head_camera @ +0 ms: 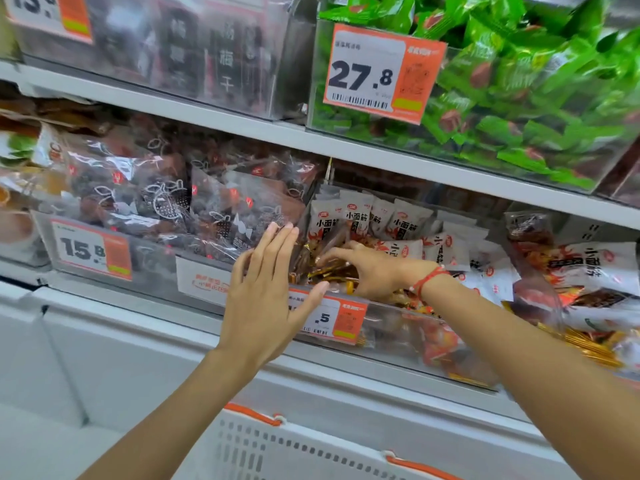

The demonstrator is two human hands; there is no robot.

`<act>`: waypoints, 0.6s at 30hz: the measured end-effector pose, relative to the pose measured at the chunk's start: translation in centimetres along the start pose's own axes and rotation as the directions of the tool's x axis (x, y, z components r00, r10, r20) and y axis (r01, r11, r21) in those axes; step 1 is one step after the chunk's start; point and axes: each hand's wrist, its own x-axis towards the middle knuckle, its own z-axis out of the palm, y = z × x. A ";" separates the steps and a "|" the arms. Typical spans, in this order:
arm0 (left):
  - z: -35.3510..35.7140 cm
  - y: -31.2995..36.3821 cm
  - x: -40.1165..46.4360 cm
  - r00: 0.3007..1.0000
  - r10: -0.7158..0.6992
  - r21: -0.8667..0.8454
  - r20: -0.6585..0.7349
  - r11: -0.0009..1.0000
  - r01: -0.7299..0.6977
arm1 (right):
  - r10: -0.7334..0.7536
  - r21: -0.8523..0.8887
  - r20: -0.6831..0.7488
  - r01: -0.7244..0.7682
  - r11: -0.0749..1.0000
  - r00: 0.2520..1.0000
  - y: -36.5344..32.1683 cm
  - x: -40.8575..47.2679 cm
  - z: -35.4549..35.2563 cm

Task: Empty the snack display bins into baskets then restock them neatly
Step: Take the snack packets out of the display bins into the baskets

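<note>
Partly hiding a price tag (341,318), the left hand (266,292) spreads flat; the right hand (372,271) has its grip on gold-wrapped snacks (332,273).

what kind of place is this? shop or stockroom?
Most likely a shop's snack aisle. Clear display bins of wrapped snacks sit on white shelves, each fronted by an orange price tag. A white basket waits below while the right hand reaches into one bin.
</note>
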 end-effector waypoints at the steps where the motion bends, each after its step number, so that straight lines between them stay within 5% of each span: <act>1: -0.1 0.0 0.0 1.000 -0.002 0.003 0.005 1.000 0.002 | -0.013 -0.028 -0.090 0.010 1.000 0.996 0.3 0.0 0.2; 4: -0.2 0.0 -0.1 1.000 -0.004 0.004 0.022 1.000 0.004 | -0.020 -0.052 -0.248 0.008 0.999 0.969 1.0 -0.1 0.8; 12: -0.2 -0.4 -0.1 1.000 0.019 -0.014 0.024 1.000 -0.019 | 0.245 0.069 -0.338 -0.235 0.969 0.909 3.7 -1.9 1.2; 18: -0.1 -0.4 -0.1 0.999 0.019 -0.012 0.031 1.000 -0.019 | 0.195 0.151 -0.519 -0.135 0.979 0.832 2.9 -4.9 1.6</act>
